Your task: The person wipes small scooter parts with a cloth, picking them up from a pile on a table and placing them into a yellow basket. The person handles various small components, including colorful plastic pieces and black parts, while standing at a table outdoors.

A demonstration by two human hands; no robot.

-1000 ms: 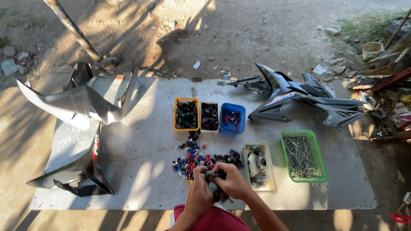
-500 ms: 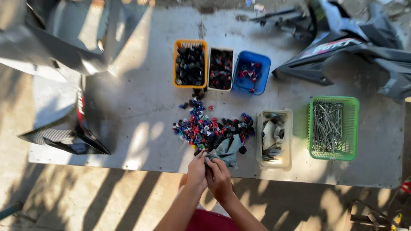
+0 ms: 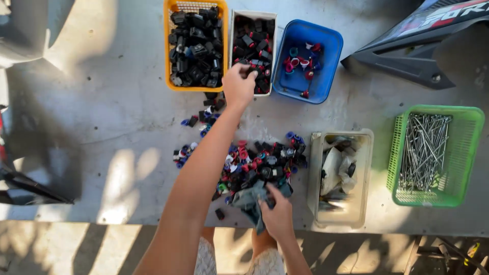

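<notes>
Your left hand (image 3: 238,84) reaches over the white tray (image 3: 253,51), fingers curled, seemingly pinching one small cap; contents hard to confirm. Right hand (image 3: 277,216) grips a grey rag (image 3: 250,199) beside the loose caps (image 3: 260,163) on the worktop (image 3: 102,127). Caps look light, rigid, slippery: pinch their sides.

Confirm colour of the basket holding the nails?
Green basket, lattice sides, with grey metal nails inside; the head view shows it best.

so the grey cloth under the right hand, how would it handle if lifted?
The grey cloth is crumpled and folded, so probably floppy and light. It lies against the pile of small caps, so lifting may drag a few. The right hand presses on it.
</notes>
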